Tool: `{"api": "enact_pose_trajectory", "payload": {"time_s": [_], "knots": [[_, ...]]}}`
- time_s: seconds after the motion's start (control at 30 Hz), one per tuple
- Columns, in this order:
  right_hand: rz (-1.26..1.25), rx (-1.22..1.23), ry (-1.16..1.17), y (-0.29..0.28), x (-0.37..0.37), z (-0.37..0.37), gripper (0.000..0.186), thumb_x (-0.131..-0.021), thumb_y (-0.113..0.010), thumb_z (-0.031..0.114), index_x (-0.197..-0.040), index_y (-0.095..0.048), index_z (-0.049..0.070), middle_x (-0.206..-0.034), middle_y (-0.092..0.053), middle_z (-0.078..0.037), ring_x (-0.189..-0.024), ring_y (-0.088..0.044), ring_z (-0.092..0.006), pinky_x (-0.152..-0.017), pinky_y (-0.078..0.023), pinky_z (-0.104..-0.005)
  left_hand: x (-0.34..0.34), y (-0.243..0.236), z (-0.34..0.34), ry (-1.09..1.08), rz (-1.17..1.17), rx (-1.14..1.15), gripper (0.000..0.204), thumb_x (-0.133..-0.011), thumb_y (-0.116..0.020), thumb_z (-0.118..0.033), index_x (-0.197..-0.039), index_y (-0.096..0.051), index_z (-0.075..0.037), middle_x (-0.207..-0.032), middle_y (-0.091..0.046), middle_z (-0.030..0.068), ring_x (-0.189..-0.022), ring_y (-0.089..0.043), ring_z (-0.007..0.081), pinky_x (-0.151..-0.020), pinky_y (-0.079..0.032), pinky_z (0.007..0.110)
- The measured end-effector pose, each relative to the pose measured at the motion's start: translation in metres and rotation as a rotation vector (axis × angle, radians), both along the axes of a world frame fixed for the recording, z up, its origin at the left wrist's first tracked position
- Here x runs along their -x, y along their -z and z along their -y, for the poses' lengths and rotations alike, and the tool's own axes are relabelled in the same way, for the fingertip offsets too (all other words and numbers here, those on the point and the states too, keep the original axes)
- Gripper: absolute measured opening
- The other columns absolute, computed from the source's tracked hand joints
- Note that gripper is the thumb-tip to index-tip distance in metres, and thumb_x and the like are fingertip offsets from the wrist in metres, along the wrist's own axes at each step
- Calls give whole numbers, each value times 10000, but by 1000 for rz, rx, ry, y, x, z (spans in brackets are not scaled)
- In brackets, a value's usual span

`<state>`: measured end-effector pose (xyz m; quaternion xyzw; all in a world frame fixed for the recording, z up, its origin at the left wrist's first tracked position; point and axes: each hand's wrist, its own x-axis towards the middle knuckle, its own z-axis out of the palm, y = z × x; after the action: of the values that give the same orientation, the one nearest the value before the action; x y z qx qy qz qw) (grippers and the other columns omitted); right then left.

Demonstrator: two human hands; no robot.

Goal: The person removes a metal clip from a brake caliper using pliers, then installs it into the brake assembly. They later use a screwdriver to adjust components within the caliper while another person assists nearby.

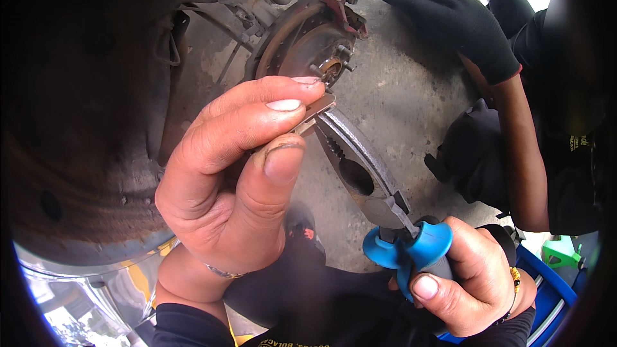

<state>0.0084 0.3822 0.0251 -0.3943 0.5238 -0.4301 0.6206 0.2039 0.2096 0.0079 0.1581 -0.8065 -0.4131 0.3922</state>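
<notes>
My left hand [234,167] pinches a small flat metal piece [319,104] in the middle of the view. My right hand [469,283] grips blue-and-grey handled pliers [369,189] at the lower right; their tips reach up to that piece, touching or very close to it. Beyond my fingers is a rusty brake disc hub [289,51] with studs, and a red-edged part [344,13] at its rim.
A co-worker's black-gloved hand [443,19] and bare forearm [517,148] are at upper right. A dark rusty wheel well [90,173] fills the left, above chrome bodywork [83,295]. Concrete floor [411,90] lies below; a blue tray [549,292] and green object [559,250] sit lower right.
</notes>
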Motion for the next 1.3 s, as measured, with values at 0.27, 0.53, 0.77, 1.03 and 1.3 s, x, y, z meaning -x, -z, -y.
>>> {"api": "enact_pose_trajectory", "payload": {"time_s": [0.27, 0.53, 0.77, 1.03, 1.3], "knots": [[28, 67, -4, 9, 0, 2, 312, -960, -627, 269, -1019, -542, -25, -802, -668, -100, -661, -648, -155, -627, -521, -285, 2, 0, -2, -14, -14, -50, 245, -1001, -572, -226, -1158, -593, -40, -1203, -604, 230, -1151, -608, 308, -959, -555, 507], [38, 131, -19, 16, -1, 0, 273, -959, -628, 231, -1021, -531, -16, -787, -642, -80, -674, -626, -145, -632, -504, -284, 4, 1, -2, -12, -22, -62, 251, -991, -592, -219, -1160, -590, -34, -1203, -601, 232, -1165, -596, 318, -957, -554, 513], [-73, 157, -161, 19, 8, 3, 193, -920, -674, 156, -998, -567, 15, -787, -638, -56, -673, -621, -122, -631, -497, -272, 1, 0, -1, -1, -5, -20, 256, -983, -606, -200, -1171, -575, -29, -1210, -586, 233, -1157, -598, 319, -966, -551, 504], [30, 140, -193, 24, 5, -1, 174, -931, -650, 127, -1036, -580, 6, -811, -685, -74, -697, -674, -139, -634, -525, -272, -2, -4, -3, 0, -12, -29, 239, -974, -620, -194, -1166, -578, -58, -1210, -571, 210, -1135, -610, 307, -974, -547, 499], [179, 148, -207, 23, 5, -2, 217, -954, -631, 133, -1103, -577, -15, -846, -686, -84, -725, -679, -148, -652, -526, -270, -4, -5, -4, 33, -40, -43, 241, -966, -631, -193, -1176, -579, -87, -1215, -569, 197, -1100, -625, 303, -970, -544, 491]]}}
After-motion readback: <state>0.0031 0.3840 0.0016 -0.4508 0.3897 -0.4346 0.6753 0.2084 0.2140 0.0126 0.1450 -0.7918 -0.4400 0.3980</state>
